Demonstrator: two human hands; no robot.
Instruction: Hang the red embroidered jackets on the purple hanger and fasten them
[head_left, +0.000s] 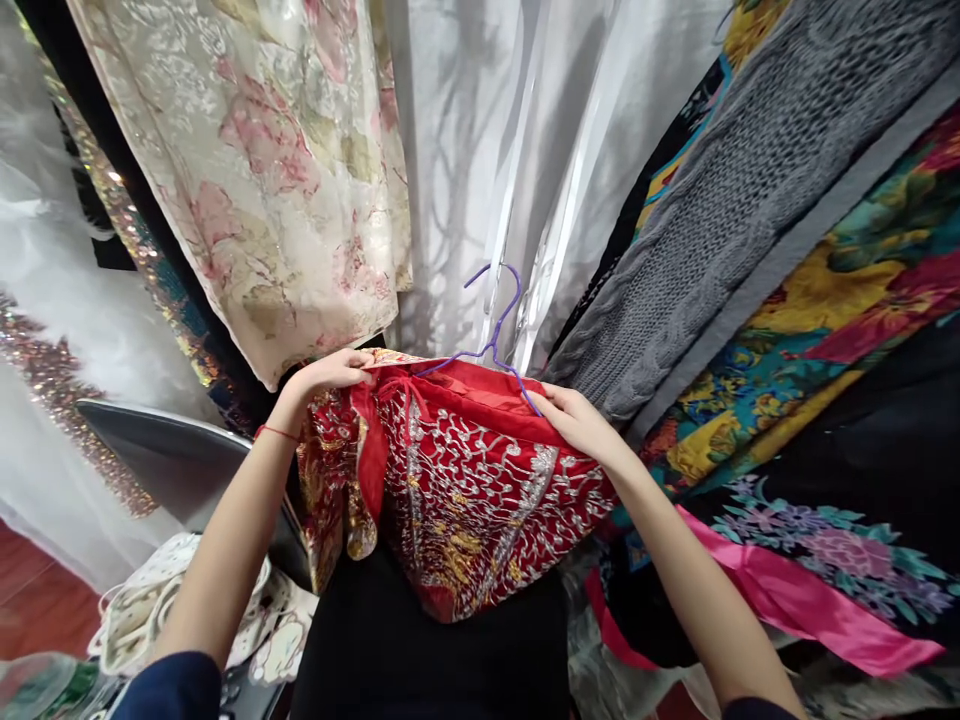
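Observation:
A red skirt (480, 500) with silver and gold embroidery hangs over my lap, its red waistband stretched between my hands. My left hand (334, 371) is closed on the left end of the waistband, fingertips partly hidden by cloth. At the other end, my right hand (574, 420) pinches the waistband, its fingers by the tip of a purple wire hanger (493, 345). The hanger's hook points up, and its lower part sits inside the waist opening. A red tie (411, 392) is knotted near my left hand.
Behind hangs a cream floral garment (300, 190) before white curtains (457, 130). To the right hang a grey cable-knit (712, 200) and a colourful floral cloth (810, 310). A black chair back (172, 470) and a patterned white bag (142, 600) are at left.

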